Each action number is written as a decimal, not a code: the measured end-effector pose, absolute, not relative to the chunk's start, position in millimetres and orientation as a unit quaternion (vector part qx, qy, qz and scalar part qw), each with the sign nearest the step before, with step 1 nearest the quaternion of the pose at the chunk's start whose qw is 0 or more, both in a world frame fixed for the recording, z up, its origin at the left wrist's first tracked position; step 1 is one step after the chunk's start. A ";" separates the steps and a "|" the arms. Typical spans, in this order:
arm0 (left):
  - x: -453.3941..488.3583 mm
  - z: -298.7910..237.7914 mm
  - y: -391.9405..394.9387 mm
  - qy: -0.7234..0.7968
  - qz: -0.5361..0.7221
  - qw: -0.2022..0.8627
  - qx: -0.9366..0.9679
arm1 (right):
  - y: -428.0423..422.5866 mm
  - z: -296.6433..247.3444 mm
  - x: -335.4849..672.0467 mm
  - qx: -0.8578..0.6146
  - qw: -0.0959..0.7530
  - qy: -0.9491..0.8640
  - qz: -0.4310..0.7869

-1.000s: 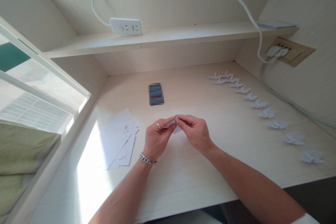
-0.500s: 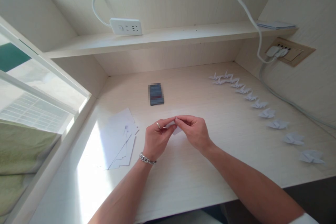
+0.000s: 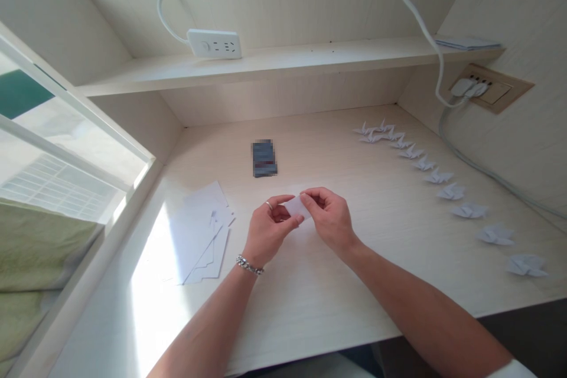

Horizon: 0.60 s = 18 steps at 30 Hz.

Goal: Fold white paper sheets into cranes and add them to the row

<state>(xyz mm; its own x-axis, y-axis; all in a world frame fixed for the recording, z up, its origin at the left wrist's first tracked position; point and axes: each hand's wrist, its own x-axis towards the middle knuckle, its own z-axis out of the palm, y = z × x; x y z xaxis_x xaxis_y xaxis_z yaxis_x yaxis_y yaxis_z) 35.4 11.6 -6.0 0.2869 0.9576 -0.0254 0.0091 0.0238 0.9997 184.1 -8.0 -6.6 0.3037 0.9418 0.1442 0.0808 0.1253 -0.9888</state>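
Note:
A small white piece of paper is held between my two hands, above the middle of the desk. My left hand, with a ring and a chain bracelet, has its thumb along the paper's lower edge and its forefinger near the top left. The thumb and fingers of my right hand pinch the paper's upper right side. Its folds are too small to make out. Several folded paper cranes stand in a curving row on the right side of the desk.
White paper sheets lie in a loose pile at the left, partly in sunlight. A dark, blurred-out object lies behind my hands. A power strip rests on the shelf. Cables run from the wall socket at the right.
My hands have drawn slightly apart, and the left forefinger has come away from the right fingertips. More of the paper's flat face shows between them now.

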 end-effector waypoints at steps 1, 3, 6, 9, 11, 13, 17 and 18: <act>35.7 -6.1 11.9 0.425 0.410 0.594 0.546 | -7.2 -7.2 184.3 -0.553 0.594 -0.458 0.364; 36.5 -6.0 12.4 0.422 0.409 0.621 0.519 | -5.9 -8.4 184.6 -0.552 0.601 -0.449 0.364; 38.1 -4.3 12.6 0.434 0.393 0.628 0.513 | -4.2 -9.7 184.8 -0.552 0.609 -0.441 0.360; 40.1 -1.9 11.6 0.459 0.353 0.619 0.530 | -3.0 -10.1 185.4 -0.558 0.619 -0.430 0.347; 41.4 -1.3 10.9 0.470 0.337 0.612 0.540 | -2.3 -10.1 186.1 -0.560 0.625 -0.423 0.343; 42.4 -1.7 10.4 0.475 0.336 0.601 0.548 | -1.7 -9.9 186.9 -0.557 0.629 -0.417 0.347; 43.0 -3.7 10.7 0.466 0.348 0.585 0.565 | -0.7 -9.1 188.0 -0.543 0.641 -0.398 0.369; 43.1 -4.3 10.9 0.459 0.353 0.583 0.570 | -0.4 -8.9 188.2 -0.539 0.644 -0.392 0.377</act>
